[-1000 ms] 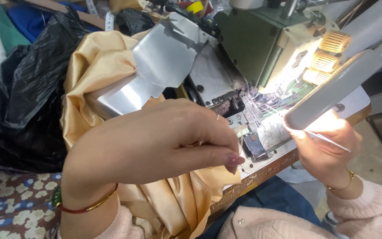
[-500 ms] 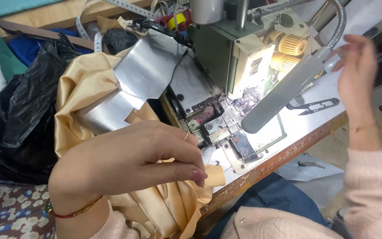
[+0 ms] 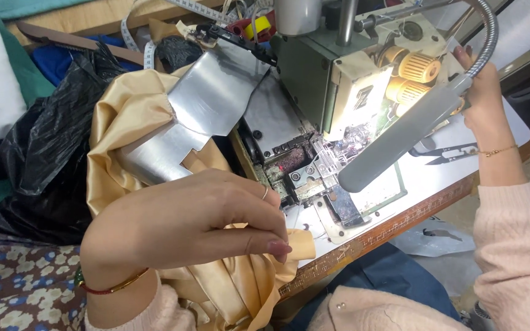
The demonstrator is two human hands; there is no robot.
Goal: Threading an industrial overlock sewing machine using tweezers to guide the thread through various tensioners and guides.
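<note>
Left hand (image 3: 185, 227): fingers pinched on gold satin fabric (image 3: 118, 122), which drapes over the counter (image 3: 400, 214) edge left of the sewing machine (image 3: 338, 92). Right hand (image 3: 480, 92): raised at the machine's right side beside the yellow thread cones (image 3: 412, 73); its grip cannot be told. Thread snips (image 3: 446, 153) lie nearby.

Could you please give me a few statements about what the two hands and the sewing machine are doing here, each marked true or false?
1. The left hand pinches the gold satin fabric. True.
2. The right hand holds the black thread snips. False: they lie on the white table, and the hand is raised by the yellow knobs.
3. The grey lamp stretches over the needle area. True.
4. The fabric is blue. False: it is gold.
</note>
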